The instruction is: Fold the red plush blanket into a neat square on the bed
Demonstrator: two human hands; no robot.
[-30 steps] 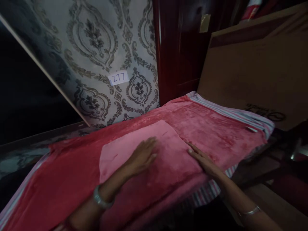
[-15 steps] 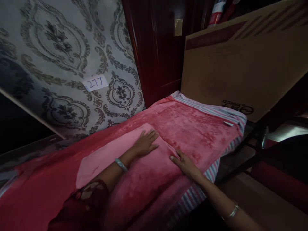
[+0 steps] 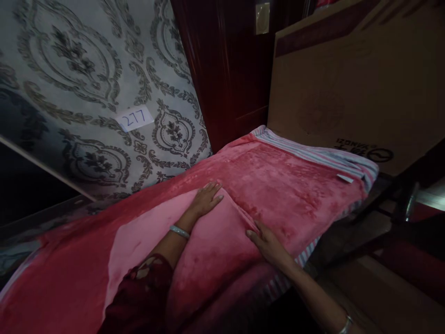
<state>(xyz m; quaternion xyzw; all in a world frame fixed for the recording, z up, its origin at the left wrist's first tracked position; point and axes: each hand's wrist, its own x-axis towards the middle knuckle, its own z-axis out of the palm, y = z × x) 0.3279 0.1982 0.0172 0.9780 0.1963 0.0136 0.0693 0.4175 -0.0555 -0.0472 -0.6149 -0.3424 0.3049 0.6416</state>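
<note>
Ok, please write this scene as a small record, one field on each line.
Left hand: palm down on the pink cloth, near its far corner
Right hand: at the cloth's right edge; whether it grips is unclear
Around the cloth: red-pink blanket; possibly one piece
Striped fabric: along the blanket's far right end
Patterned wall: bears a paper label reading 277
Cardboard box: beyond the striped fabric

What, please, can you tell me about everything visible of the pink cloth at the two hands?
The pink cloth looks soft and plush, pale pink at its far left and mottled deeper red toward the near side. It lies spread over the red blanket; whether it is a separate piece or a folded-over part, I cannot tell. The left hand rests on it near its far corner, and the right hand is at its right edge, thumb on top.
</note>
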